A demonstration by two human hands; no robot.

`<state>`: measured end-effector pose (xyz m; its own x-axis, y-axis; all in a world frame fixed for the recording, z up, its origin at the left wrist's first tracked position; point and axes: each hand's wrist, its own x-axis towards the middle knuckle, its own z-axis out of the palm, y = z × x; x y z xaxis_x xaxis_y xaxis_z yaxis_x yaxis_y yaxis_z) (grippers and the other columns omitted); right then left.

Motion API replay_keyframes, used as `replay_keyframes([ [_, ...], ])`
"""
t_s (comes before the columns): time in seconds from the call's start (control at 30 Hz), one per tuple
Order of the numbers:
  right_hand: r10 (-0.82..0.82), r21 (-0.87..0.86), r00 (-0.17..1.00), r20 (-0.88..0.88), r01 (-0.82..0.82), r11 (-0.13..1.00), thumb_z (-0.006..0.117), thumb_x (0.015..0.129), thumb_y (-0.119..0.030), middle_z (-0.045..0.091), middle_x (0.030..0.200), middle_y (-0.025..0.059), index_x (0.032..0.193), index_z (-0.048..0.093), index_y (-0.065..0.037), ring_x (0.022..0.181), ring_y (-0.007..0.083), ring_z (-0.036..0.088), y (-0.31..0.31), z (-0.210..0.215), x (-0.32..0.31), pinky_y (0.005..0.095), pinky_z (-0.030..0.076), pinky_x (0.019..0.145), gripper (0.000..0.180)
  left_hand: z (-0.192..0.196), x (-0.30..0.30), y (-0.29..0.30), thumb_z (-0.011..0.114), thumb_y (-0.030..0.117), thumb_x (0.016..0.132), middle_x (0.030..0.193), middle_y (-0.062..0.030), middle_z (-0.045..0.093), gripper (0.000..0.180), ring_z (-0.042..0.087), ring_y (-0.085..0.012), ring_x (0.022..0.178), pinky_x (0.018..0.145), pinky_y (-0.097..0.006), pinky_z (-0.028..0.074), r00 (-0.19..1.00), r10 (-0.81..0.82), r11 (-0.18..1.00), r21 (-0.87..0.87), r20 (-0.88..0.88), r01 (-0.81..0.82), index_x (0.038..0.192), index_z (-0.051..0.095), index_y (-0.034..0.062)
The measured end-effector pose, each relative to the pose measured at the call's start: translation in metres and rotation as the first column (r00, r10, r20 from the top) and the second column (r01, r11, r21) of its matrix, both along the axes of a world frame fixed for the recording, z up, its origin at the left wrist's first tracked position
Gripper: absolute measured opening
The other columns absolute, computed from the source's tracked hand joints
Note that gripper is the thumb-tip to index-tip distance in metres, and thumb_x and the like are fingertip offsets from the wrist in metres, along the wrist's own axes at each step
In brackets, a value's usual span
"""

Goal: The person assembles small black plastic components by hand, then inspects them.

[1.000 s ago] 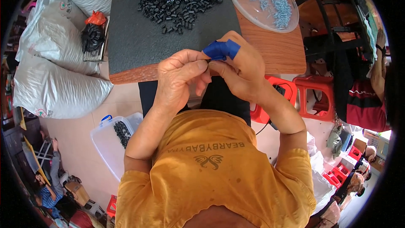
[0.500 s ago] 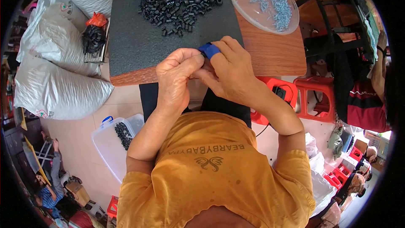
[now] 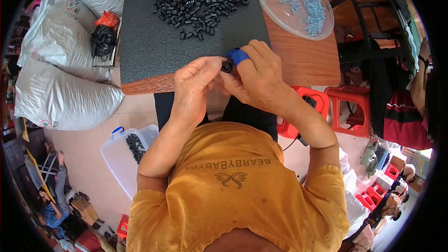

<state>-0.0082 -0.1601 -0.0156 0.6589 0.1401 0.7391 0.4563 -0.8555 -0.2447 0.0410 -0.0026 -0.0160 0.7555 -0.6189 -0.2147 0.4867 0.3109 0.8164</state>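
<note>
Over the near edge of the dark mat [image 3: 149, 42], my two hands meet around a small round black part [image 3: 227, 66] with a hole in its end. The thumb and fingers of my left hand [image 3: 193, 81] pinch it from the left. My right hand [image 3: 261, 77] is closed on its other side, with blue tape [image 3: 239, 57] wrapped round one finger. Farther back on the mat lies a heap of similar black parts [image 3: 200, 0]. A round clear plastic tray [image 3: 275, 22] at the right carries many tiny bluish, shiny pieces, too small to make out.
The mat lies on a wooden table [image 3: 303, 60]. White sacks [image 3: 65, 93] stand at the left, beside black and red bags [image 3: 103, 39]. A clear bin [image 3: 114, 158] with black parts sits on the floor. Red stools [image 3: 347, 112] stand at the right; other people are nearby.
Both hands have shifted slightly, and the fingertips have parted a little. The round end of the black part now shows between them.
</note>
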Motion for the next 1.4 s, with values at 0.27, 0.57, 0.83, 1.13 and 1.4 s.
replay_keyframes([
  [0.27,0.036,-0.042,0.999,0.008,-0.036,0.998,0.069,0.059,-0.009,0.046,0.068,0.0137,0.064,0.044,-0.005,0.064,0.0295,0.048,-0.001,-0.005,0.0,0.041,0.039,0.055,0.026,0.001,-0.006,0.0,0.058,0.011,0.093,0.087,-0.0102,0.067,0.026,0.063,-0.0149,0.075,0.071,-0.025,0.05,0.999,-0.027,0.999,0.04,0.031,0.026,0.108,0.062,-0.0107],
  [0.57,0.111,-0.179,0.994,0.022,-0.105,0.978,0.067,0.062,-0.012,0.041,0.065,0.0103,0.064,0.043,-0.007,0.06,0.0266,0.043,-0.007,-0.007,-0.007,0.0381,0.035,0.052,0.024,0.007,-0.015,-0.008,0.054,0.014,0.096,0.071,-0.0077,0.064,0.024,0.057,-0.0119,0.062,0.06,-0.023,0.046,0.979,-0.033,0.993,0.115,0.203,0.009,0.093,0.065,-0.007],
  [0.83,0.002,-0.106,0.993,0.122,0.011,0.994,0.07,0.066,-0.012,0.042,0.066,0.0104,0.065,0.048,-0.004,0.06,0.0266,0.045,-0.023,0.005,0.017,0.0374,0.036,0.051,0.024,0.003,0.001,-0.02,0.055,0.019,0.097,0.079,-0.0056,0.065,0.028,0.06,-0.0096,0.069,0.065,-0.023,0.049,0.992,-0.047,0.982,0.187,0.117,0.025,0.103,0.065,-0.0056],
  [1.13,-0.551,-0.093,0.831,-0.073,0.545,0.833,0.062,0.085,-0.036,0.064,0.071,0.0254,0.074,0.065,0.003,0.068,0.0407,0.065,-0.196,0.092,0.129,0.0463,0.049,0.057,0.041,-0.016,0.016,0.009,0.056,0.009,0.097,0.085,-0.0066,0.066,0.02,0.058,-0.0073,0.071,0.067,-0.02,0.049,0.807,0.214,0.923,0.156,0.55,-0.351,0.112,0.061,-0.0032],
  [1.4,-0.592,0.088,0.764,-0.255,0.628,0.773,0.071,0.079,-0.038,0.064,0.072,0.0229,0.079,0.066,0.005,0.066,0.0353,0.062,-0.22,0.095,0.149,0.043,0.048,0.063,0.043,-0.023,0.021,0.032,0.058,0.01,0.097,0.088,-0.007,0.067,0.021,0.06,-0.0075,0.076,0.069,-0.02,0.05,0.789,0.323,0.874,0.156,0.523,-0.46,0.113,0.061,-0.0036],
])
